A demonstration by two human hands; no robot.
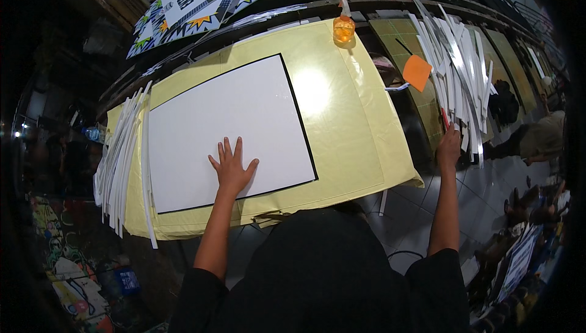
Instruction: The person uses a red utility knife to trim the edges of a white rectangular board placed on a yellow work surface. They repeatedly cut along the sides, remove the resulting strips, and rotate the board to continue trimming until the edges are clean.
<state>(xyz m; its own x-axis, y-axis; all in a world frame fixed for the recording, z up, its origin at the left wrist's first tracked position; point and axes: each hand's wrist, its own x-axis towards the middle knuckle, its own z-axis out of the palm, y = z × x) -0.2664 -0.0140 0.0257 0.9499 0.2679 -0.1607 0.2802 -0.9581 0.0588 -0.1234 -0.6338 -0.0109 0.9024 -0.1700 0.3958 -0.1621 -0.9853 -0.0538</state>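
My left hand (232,168) lies flat with its fingers spread on a large white board (201,116). A black edge shows along the board's far, right and near sides. The board rests on a table covered in yellow sheeting (348,131). Far to the right, my right hand (449,148) is closed round a slim red tool (445,117), whose exact kind I cannot make out. That hand is at the near end of a heap of white strips (459,64), beside the table.
More long white strips (122,156) lie along the table's left edge. An orange spray bottle (343,28) stands at the far right corner. An orange flat piece (417,73) sits near the right-hand heap. Printed boards (195,3) are stacked at the far left.
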